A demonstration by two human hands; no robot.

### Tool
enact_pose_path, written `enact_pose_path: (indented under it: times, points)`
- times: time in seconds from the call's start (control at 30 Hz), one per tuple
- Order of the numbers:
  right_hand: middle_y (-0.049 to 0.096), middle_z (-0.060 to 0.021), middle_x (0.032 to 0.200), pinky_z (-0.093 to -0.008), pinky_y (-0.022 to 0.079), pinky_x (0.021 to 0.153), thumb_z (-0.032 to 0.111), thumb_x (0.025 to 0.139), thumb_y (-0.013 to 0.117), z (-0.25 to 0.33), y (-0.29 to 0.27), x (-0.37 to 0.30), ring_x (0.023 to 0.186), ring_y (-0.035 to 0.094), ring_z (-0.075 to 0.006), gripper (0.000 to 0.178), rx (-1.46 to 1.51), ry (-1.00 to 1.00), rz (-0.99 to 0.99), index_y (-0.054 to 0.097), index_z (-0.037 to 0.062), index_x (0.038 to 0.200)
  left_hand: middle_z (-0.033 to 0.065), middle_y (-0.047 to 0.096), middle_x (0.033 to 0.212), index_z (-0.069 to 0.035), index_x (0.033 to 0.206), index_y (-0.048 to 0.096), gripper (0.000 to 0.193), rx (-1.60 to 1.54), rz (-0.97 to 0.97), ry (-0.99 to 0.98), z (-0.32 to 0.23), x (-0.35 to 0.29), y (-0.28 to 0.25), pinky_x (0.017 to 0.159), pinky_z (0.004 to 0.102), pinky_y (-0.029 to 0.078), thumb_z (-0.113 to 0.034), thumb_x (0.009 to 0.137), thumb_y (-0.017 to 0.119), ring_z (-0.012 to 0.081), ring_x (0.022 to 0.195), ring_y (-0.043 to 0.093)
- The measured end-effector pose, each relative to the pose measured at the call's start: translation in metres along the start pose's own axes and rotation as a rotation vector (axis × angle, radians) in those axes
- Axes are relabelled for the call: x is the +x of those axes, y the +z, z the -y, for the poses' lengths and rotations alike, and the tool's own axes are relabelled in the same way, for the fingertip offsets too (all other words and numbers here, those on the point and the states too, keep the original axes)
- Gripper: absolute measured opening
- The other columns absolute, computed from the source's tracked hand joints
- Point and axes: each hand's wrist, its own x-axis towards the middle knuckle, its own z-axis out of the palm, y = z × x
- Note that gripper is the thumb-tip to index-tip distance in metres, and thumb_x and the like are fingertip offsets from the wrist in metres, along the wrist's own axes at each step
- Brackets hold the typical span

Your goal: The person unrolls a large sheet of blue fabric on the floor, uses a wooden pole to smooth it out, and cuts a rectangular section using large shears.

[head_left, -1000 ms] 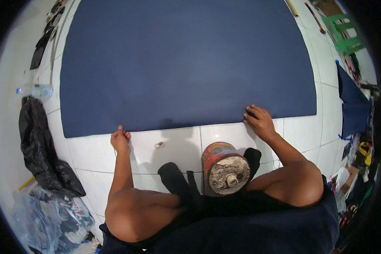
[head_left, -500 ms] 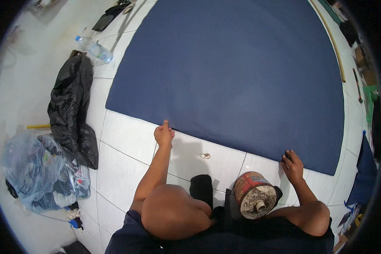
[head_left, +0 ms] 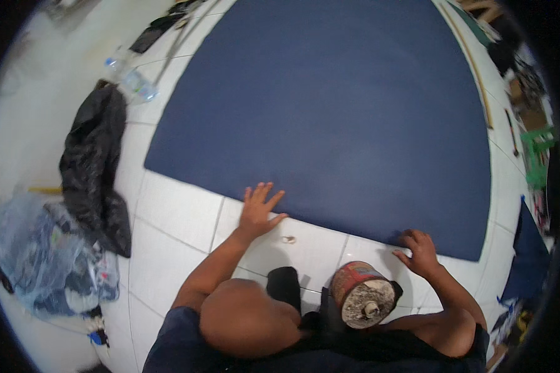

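Note:
A large navy-blue sheet of fabric (head_left: 330,118) lies flat on the floor. My left hand (head_left: 259,214) rests at its near edge, fingers spread over the cloth and nothing held. Farther right along that edge is my right hand (head_left: 420,252); its fingers bend over the border, the thumb stands apart, and I see nothing in its grip. On the tile below the edge, near my left hand, lies a small pale ring-like object (head_left: 289,239), too blurred to name. A worn red can (head_left: 359,273) with a crusted whitish top stands between my body and my right hand.
To the left, a black plastic bag (head_left: 93,168) and a clear bag of mixed items (head_left: 50,255) lie beside a plastic bottle (head_left: 130,79). Along the right are a long thin strip (head_left: 473,65), a green plastic object (head_left: 537,155) and dark blue cloth (head_left: 521,261).
My left hand has gone from closed at the edge to spread out on the fabric, slightly right. My right thumb has moved away from the fingers. The whole view has shifted a little.

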Motion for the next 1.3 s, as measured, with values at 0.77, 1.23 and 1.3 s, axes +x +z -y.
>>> enact_pose_path:
  times: [0.77, 1.23, 1.3]
  points:
    - [0.052, -0.0044, 0.048, -0.0349, 0.043, 0.041, 0.028, 0.071, 0.080, 0.027, -0.075, 0.014, 0.042, 0.058, -0.0238, 0.028, 0.301, -0.209, -0.487, 0.061, 0.0096, 0.077, 0.0259, 0.040, 0.130, -0.020, 0.147, 0.042, 0.091, 0.060, 0.370, -0.121, -0.017, 0.037, -0.033, 0.102, 0.0506, 0.040, -0.042, 0.069, 0.085, 0.0423, 0.123, 0.038]
    - [0.068, -0.0189, 0.082, -0.0502, 0.053, 0.068, 0.043, 0.085, 0.067, 0.027, -0.133, 0.087, 0.078, 0.068, -0.0392, 0.052, 0.302, 0.070, 0.233, 0.049, 0.0114, 0.122, 0.0262, 0.041, 0.143, -0.014, 0.146, 0.041, 0.089, 0.176, 0.646, -0.287, -0.082, 0.089, -0.102, 0.103, 0.0619, 0.032, -0.045, 0.073, 0.080, 0.0480, 0.130, 0.037]
    - [0.069, -0.0200, 0.091, -0.0504, 0.053, 0.072, 0.041, 0.085, 0.069, 0.048, -0.192, 0.055, 0.085, 0.068, -0.0392, 0.059, 0.347, 0.196, 0.340, 0.047, 0.0105, 0.129, 0.0248, 0.048, 0.138, -0.007, 0.138, 0.048, 0.077, -0.056, 0.526, -0.407, -0.128, 0.104, -0.130, 0.105, 0.0545, 0.035, -0.044, 0.078, 0.076, 0.0445, 0.129, 0.043]
